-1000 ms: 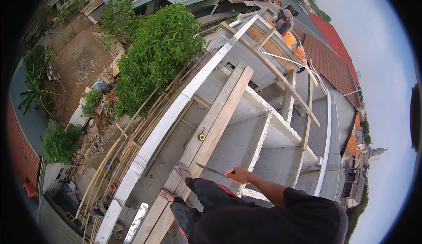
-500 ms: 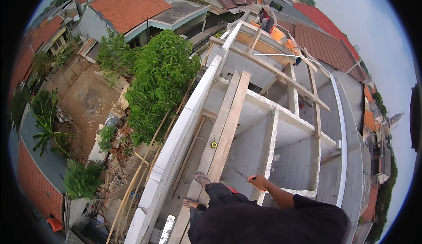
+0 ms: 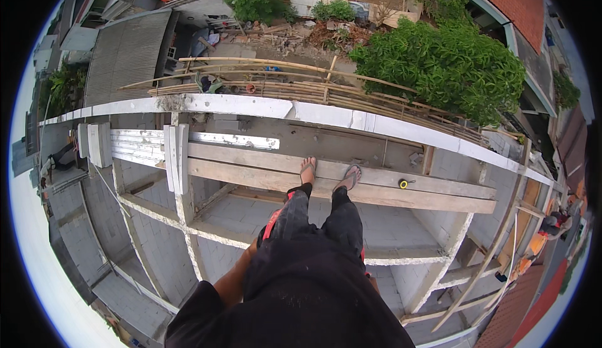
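My feet in flip-flops (image 3: 347, 177) stand on two long wooden planks (image 3: 439, 194) over block-walled openings. A yellow-and-black tape measure (image 3: 405, 184) lies on the planks to the right of my feet. My left forearm (image 3: 238, 266) runs up beside my dark trousers, its hand hidden behind my body. Only a sliver of skin shows at my right side; that hand and whatever it holds are hidden.
A white wall top (image 3: 244, 104) runs beyond the planks, with bamboo poles (image 3: 301, 92) outside it. White pieces (image 3: 99, 144) rest at left. A co-worker (image 3: 552, 225) is at far right by orange buckets (image 3: 536, 244). Lattice-like walls (image 3: 226, 235) border open drops.
My view has swung left and down to face across the planks. My right hand, earlier gripping a saw, has gone out of sight behind my body; my left forearm now shows.
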`<state>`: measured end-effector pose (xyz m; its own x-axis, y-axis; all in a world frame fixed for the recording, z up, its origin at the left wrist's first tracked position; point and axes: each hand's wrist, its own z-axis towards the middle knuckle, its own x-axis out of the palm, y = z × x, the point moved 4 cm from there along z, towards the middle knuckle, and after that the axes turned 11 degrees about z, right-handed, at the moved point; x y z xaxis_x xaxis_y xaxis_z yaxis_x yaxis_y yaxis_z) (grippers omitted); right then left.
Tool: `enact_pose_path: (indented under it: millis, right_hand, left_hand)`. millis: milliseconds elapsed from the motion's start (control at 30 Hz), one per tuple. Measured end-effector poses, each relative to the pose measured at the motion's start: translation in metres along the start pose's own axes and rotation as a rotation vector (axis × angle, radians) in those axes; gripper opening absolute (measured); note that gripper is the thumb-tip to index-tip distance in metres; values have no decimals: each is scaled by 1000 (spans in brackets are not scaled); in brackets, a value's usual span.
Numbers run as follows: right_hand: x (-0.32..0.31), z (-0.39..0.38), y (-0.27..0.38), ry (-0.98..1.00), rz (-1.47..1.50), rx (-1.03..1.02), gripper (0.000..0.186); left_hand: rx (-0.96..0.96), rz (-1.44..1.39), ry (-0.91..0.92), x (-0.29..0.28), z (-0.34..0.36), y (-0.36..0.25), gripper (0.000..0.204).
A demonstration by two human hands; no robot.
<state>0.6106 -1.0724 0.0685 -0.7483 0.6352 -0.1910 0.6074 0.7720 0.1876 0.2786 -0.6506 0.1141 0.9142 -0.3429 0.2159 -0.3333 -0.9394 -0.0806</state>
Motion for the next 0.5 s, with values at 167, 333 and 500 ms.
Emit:
enact_pose_path:
  millis: [167, 333, 500]
  right_hand:
    - [-5, -68, 155, 68, 105, 87, 36]
    - [-28, -61, 188, -34, 167, 123, 36]
    - [-30, -54, 210, -9, 163, 7, 38]
  left_hand:
    - [16, -482, 158, 71, -50, -18, 76]
    - [108, 173, 86, 91, -57, -76, 92]
    - [110, 1053, -186, 105, -17, -99, 108]
